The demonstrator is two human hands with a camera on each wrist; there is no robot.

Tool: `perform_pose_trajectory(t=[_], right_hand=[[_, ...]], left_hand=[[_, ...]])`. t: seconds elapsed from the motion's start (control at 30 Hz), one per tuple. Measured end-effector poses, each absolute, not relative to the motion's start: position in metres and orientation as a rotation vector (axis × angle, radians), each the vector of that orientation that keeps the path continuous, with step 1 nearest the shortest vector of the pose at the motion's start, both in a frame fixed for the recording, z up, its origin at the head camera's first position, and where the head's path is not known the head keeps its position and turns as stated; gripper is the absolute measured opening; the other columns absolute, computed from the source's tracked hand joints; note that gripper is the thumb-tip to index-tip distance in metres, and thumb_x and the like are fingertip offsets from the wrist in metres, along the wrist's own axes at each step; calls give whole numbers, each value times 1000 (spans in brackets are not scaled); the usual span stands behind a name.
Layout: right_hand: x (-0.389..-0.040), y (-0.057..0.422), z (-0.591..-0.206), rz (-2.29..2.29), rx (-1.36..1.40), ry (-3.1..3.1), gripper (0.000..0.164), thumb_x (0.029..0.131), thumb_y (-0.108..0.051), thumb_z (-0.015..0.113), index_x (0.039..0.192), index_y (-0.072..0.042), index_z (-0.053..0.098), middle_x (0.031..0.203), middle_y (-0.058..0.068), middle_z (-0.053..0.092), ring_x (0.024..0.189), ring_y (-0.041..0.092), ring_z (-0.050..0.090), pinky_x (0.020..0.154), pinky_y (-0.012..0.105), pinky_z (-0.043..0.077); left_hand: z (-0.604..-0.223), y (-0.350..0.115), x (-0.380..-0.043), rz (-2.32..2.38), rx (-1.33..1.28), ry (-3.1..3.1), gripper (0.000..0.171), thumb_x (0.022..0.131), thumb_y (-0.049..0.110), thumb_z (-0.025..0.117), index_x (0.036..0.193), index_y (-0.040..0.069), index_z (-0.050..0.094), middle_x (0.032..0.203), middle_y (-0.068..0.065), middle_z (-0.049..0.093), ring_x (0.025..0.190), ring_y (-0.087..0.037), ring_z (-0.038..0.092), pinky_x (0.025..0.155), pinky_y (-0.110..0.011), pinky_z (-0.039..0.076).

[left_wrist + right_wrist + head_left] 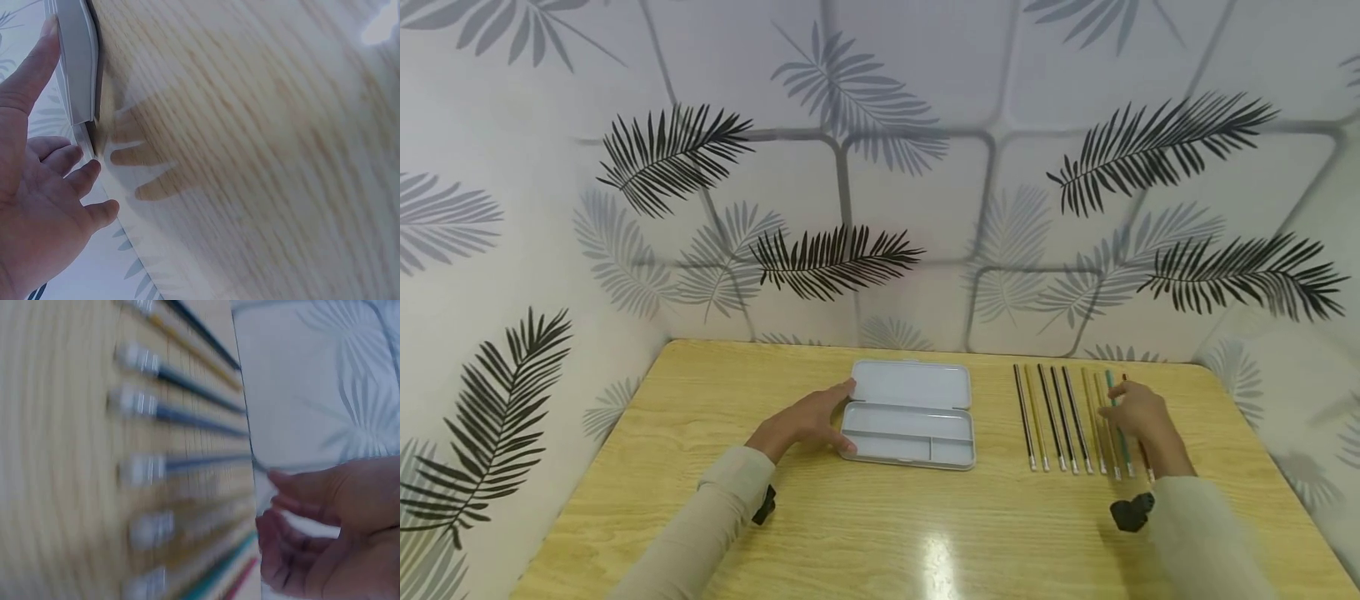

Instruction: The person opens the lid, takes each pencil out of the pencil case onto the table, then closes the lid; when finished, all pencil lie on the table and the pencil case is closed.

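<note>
An open, pale grey pencil case (880, 447) lies on the table, its lid (910, 384) folded back toward the wall. No items show in its compartments. At the case's left side is my left hand (808, 419); the thumb (39, 59) touches the near left corner, and the other fingers extend by the lid side. To the right, several pencils (1051, 416) lie side by side, white eraser ends toward me. My right hand (1142, 417) hovers over the right end of that row, near a teal pencil (1125, 450), fingers loosely bent with nothing visible between them.
The light wood table (760, 358) meets a leaf-patterned wall covering (917, 200) at the back and both sides. Bare wood shows between the case and the pencils, and along the front. Light glares off the front middle.
</note>
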State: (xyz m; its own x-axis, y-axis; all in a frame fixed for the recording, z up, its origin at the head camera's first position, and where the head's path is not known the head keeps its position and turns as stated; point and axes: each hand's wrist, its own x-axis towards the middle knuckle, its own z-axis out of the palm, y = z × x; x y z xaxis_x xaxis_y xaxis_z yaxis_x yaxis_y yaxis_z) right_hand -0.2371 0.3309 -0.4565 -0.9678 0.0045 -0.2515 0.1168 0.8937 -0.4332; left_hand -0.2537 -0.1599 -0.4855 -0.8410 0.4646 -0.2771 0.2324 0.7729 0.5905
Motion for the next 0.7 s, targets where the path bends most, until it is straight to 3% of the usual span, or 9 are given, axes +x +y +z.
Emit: perform_pose_trajectory(t=[0.2,0.37,0.57,0.7], right_hand=[[-275,255,-470,-932,-128,2813,38,97,-19,52,123,8,55,118,32,58,91,35,65,75,44,55],[-300,204,-491,-1113,-144,2760,39,96,-20,54,122,9,57,110,27,65,82,28,67,70,35,55],[-310,173,-506,-1146,-3,2719,40,95,-19,55,125,8,57,117,25,63,96,29,61,73,30,52],[-311,163,-504,-1258,-19,2718,33,95,-14,55,122,6,58,113,25,62,83,24,60,64,25,50]], left_hand=[[-491,-163,-254,747,558,2572,114,68,38,84,153,10,13,160,-7,14,147,-27,16,120,-44,21],[-495,-164,-257,750,583,2580,115,68,40,83,153,10,13,160,-6,14,148,-26,16,120,-42,20],[-497,-164,-255,718,601,2613,118,67,43,83,154,14,9,160,-3,12,148,-22,14,121,-40,19],[-494,-167,-252,650,672,2716,121,66,46,83,154,13,6,161,-4,11,148,-22,15,120,-47,16]])
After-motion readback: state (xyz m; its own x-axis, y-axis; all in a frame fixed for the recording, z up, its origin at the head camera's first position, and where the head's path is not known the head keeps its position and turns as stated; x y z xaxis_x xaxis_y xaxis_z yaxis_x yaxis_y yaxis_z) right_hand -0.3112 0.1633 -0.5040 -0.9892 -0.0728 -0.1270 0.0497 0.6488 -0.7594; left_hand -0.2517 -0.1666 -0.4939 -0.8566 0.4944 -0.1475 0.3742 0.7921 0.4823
